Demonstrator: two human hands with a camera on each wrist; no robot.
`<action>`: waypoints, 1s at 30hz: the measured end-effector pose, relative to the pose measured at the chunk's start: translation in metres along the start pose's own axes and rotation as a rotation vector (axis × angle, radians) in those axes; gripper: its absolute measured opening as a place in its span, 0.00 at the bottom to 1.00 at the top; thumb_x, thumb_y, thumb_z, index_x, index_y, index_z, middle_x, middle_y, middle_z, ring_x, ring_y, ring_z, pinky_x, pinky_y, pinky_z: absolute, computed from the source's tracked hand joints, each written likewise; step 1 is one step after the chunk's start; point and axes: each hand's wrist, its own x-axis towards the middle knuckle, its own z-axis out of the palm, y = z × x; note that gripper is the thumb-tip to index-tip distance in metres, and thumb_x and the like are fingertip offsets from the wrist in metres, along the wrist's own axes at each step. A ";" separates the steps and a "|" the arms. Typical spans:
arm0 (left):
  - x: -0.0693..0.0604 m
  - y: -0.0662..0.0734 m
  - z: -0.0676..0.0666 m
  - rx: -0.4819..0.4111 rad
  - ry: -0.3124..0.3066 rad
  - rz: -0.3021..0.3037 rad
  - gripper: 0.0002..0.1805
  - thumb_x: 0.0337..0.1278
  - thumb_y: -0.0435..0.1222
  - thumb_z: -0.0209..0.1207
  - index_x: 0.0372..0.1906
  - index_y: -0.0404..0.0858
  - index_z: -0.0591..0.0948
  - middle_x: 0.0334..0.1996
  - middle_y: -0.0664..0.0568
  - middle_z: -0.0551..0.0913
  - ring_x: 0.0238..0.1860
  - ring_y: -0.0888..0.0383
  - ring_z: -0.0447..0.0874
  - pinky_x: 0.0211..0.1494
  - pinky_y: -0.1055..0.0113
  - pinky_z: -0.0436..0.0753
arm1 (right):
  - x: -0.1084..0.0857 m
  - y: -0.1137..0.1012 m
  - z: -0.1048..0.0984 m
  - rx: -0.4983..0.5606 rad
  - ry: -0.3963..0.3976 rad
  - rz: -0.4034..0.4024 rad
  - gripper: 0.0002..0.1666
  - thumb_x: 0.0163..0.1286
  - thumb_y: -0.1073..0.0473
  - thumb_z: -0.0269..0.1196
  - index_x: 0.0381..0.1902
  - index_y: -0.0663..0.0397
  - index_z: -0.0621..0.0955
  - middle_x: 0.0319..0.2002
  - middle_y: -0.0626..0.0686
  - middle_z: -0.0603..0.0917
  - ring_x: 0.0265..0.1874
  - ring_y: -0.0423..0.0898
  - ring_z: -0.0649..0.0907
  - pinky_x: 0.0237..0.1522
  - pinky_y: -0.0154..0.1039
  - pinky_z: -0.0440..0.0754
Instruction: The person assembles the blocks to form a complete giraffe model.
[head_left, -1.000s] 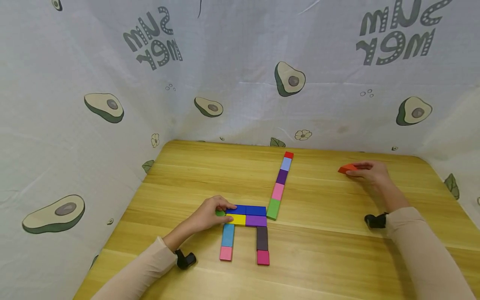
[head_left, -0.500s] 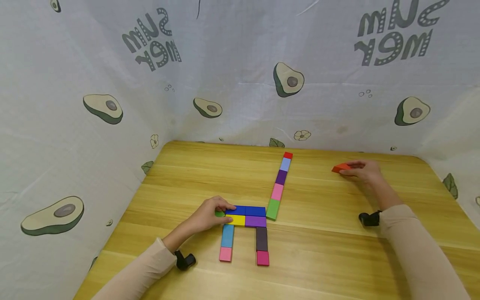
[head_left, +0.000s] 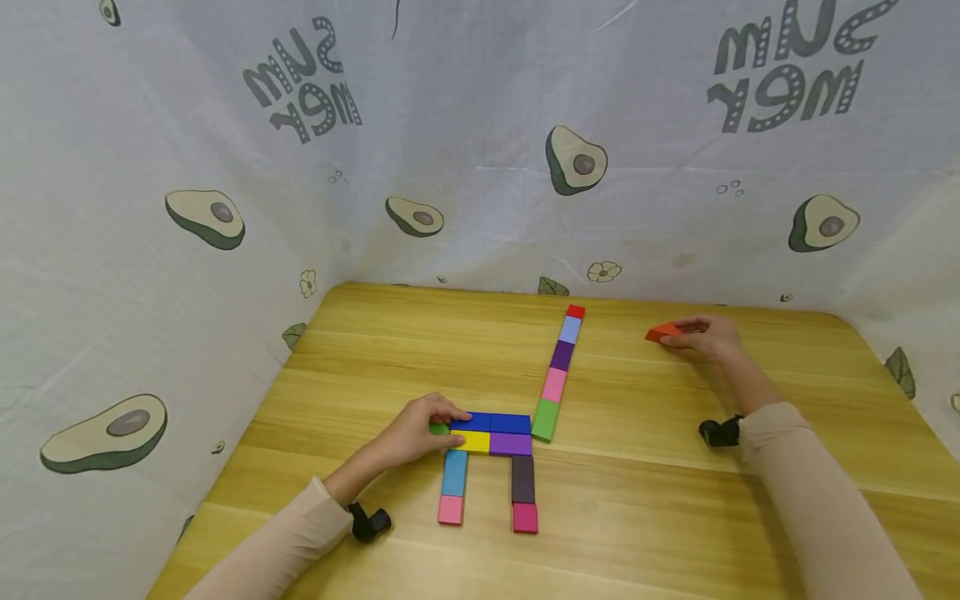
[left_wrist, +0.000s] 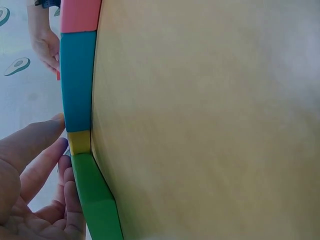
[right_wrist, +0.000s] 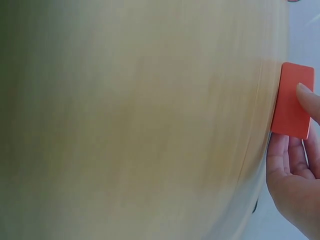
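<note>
At the back right of the table, my right hand (head_left: 714,338) pinches an orange-red block (head_left: 663,333) between thumb and fingers. The block's flat rectangular face shows in the right wrist view, with the thumb (right_wrist: 310,100) across it. My left hand (head_left: 412,429) rests on a blue block (head_left: 472,422) and a yellow block (head_left: 472,442), fingertips on their tops. Part of a green block (head_left: 439,429) shows beneath that hand; the rest is hidden. A second blue block (head_left: 511,424) and a purple block (head_left: 511,444) adjoin these on the right.
A slanting row runs from a green block (head_left: 546,421) back to a red one (head_left: 575,312). Two legs point forward: light-blue (head_left: 454,473) with pink, dark (head_left: 522,480) with magenta. A printed cloth (head_left: 480,225) encloses the wooden table (head_left: 637,517).
My right hand has moved left and slightly back with the orange-red block. The left hand stays on the blocks, and the laid-out pieces keep their places.
</note>
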 end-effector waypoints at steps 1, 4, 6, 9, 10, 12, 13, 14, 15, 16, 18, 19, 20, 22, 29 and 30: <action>0.000 0.000 0.000 0.000 0.000 0.000 0.15 0.59 0.35 0.69 0.51 0.39 0.87 0.41 0.54 0.81 0.42 0.58 0.75 0.50 0.60 0.80 | 0.001 -0.001 0.002 0.001 0.001 0.005 0.41 0.63 0.51 0.73 0.63 0.75 0.73 0.44 0.53 0.82 0.33 0.33 0.75 0.36 0.26 0.77; 0.000 0.000 0.000 -0.002 -0.001 -0.002 0.15 0.59 0.35 0.69 0.52 0.39 0.87 0.42 0.54 0.81 0.42 0.58 0.75 0.50 0.59 0.80 | 0.002 -0.003 0.006 0.004 -0.003 0.009 0.40 0.63 0.52 0.73 0.64 0.74 0.73 0.47 0.55 0.82 0.36 0.35 0.75 0.36 0.26 0.77; 0.000 -0.001 0.000 -0.003 -0.002 -0.002 0.15 0.59 0.35 0.69 0.52 0.39 0.87 0.42 0.54 0.81 0.42 0.58 0.75 0.51 0.59 0.80 | 0.002 -0.005 0.008 0.008 -0.010 0.006 0.39 0.64 0.53 0.72 0.64 0.73 0.73 0.46 0.55 0.82 0.37 0.36 0.75 0.36 0.25 0.77; 0.000 -0.001 0.000 -0.007 -0.002 -0.001 0.15 0.59 0.35 0.69 0.52 0.39 0.87 0.42 0.54 0.81 0.42 0.57 0.75 0.51 0.59 0.80 | 0.003 -0.008 0.012 0.020 -0.010 0.006 0.38 0.64 0.54 0.73 0.63 0.73 0.73 0.45 0.52 0.82 0.36 0.36 0.76 0.36 0.26 0.77; 0.000 -0.001 0.000 -0.008 -0.002 -0.001 0.15 0.59 0.36 0.69 0.51 0.39 0.87 0.42 0.54 0.81 0.42 0.57 0.75 0.51 0.59 0.80 | 0.003 -0.009 0.013 0.028 -0.012 0.006 0.38 0.63 0.55 0.73 0.63 0.73 0.73 0.44 0.52 0.82 0.36 0.36 0.76 0.36 0.26 0.77; 0.000 -0.001 0.001 -0.010 0.000 -0.003 0.15 0.59 0.36 0.69 0.51 0.39 0.87 0.42 0.54 0.80 0.42 0.57 0.75 0.50 0.59 0.80 | 0.004 -0.010 0.016 0.035 -0.013 0.005 0.38 0.63 0.55 0.73 0.63 0.73 0.73 0.44 0.52 0.82 0.35 0.35 0.76 0.37 0.26 0.77; 0.000 -0.001 0.001 -0.011 0.000 -0.003 0.15 0.59 0.36 0.69 0.51 0.39 0.87 0.41 0.53 0.80 0.42 0.57 0.75 0.50 0.59 0.80 | 0.005 -0.011 0.017 0.035 -0.011 0.004 0.38 0.63 0.55 0.73 0.63 0.73 0.73 0.44 0.52 0.82 0.35 0.34 0.76 0.37 0.26 0.77; -0.001 -0.001 0.001 -0.011 0.001 -0.004 0.15 0.59 0.36 0.69 0.51 0.40 0.87 0.41 0.53 0.80 0.42 0.57 0.75 0.50 0.59 0.80 | 0.005 -0.011 0.018 0.039 -0.015 0.004 0.38 0.63 0.55 0.73 0.63 0.74 0.73 0.44 0.52 0.82 0.34 0.34 0.76 0.37 0.26 0.78; -0.001 -0.001 0.001 -0.013 0.000 -0.005 0.15 0.59 0.36 0.69 0.51 0.40 0.87 0.41 0.54 0.80 0.42 0.57 0.75 0.50 0.59 0.80 | 0.006 -0.012 0.019 0.044 -0.018 0.004 0.38 0.63 0.56 0.73 0.63 0.73 0.73 0.44 0.52 0.82 0.34 0.34 0.76 0.37 0.26 0.78; -0.001 -0.001 0.001 -0.013 0.000 -0.005 0.15 0.59 0.36 0.69 0.51 0.40 0.87 0.41 0.53 0.80 0.42 0.57 0.75 0.50 0.59 0.80 | 0.006 -0.012 0.020 0.046 -0.020 0.003 0.37 0.64 0.57 0.72 0.63 0.73 0.73 0.44 0.52 0.82 0.34 0.34 0.76 0.37 0.27 0.78; -0.001 -0.001 0.001 -0.014 -0.001 -0.005 0.15 0.59 0.36 0.69 0.52 0.39 0.87 0.41 0.53 0.80 0.42 0.57 0.75 0.51 0.59 0.80 | 0.006 -0.014 0.022 0.058 -0.019 0.007 0.37 0.63 0.57 0.73 0.63 0.73 0.73 0.44 0.52 0.82 0.34 0.35 0.77 0.37 0.27 0.79; -0.001 -0.001 0.001 -0.014 -0.002 -0.005 0.15 0.59 0.36 0.69 0.52 0.40 0.87 0.41 0.53 0.80 0.42 0.57 0.75 0.51 0.59 0.80 | 0.007 -0.014 0.024 0.061 -0.015 0.011 0.36 0.63 0.58 0.73 0.62 0.73 0.73 0.43 0.52 0.81 0.35 0.35 0.77 0.37 0.27 0.78; -0.001 -0.001 0.001 -0.014 -0.002 -0.006 0.15 0.59 0.36 0.69 0.52 0.40 0.87 0.41 0.54 0.80 0.42 0.57 0.75 0.51 0.59 0.80 | 0.007 -0.015 0.025 0.065 -0.015 0.015 0.36 0.63 0.58 0.73 0.62 0.73 0.74 0.44 0.52 0.81 0.35 0.36 0.76 0.37 0.27 0.78; -0.001 -0.001 0.001 -0.014 -0.002 -0.006 0.15 0.59 0.36 0.69 0.52 0.39 0.87 0.41 0.53 0.80 0.42 0.57 0.75 0.51 0.58 0.80 | 0.007 -0.018 0.028 0.074 -0.007 0.020 0.36 0.62 0.59 0.73 0.61 0.73 0.74 0.45 0.54 0.81 0.36 0.37 0.76 0.37 0.26 0.78; -0.001 0.000 0.000 -0.012 -0.006 0.004 0.15 0.59 0.35 0.69 0.52 0.39 0.87 0.42 0.53 0.81 0.42 0.57 0.75 0.51 0.58 0.79 | 0.009 -0.024 0.035 0.102 -0.018 0.011 0.34 0.63 0.61 0.72 0.61 0.74 0.73 0.48 0.58 0.81 0.36 0.36 0.76 0.37 0.26 0.78; -0.001 0.000 0.000 -0.010 -0.006 0.007 0.15 0.60 0.35 0.69 0.52 0.39 0.87 0.42 0.53 0.81 0.43 0.57 0.75 0.51 0.59 0.79 | 0.010 -0.025 0.036 0.106 -0.022 0.007 0.34 0.63 0.60 0.72 0.61 0.74 0.73 0.46 0.56 0.82 0.36 0.36 0.76 0.37 0.26 0.78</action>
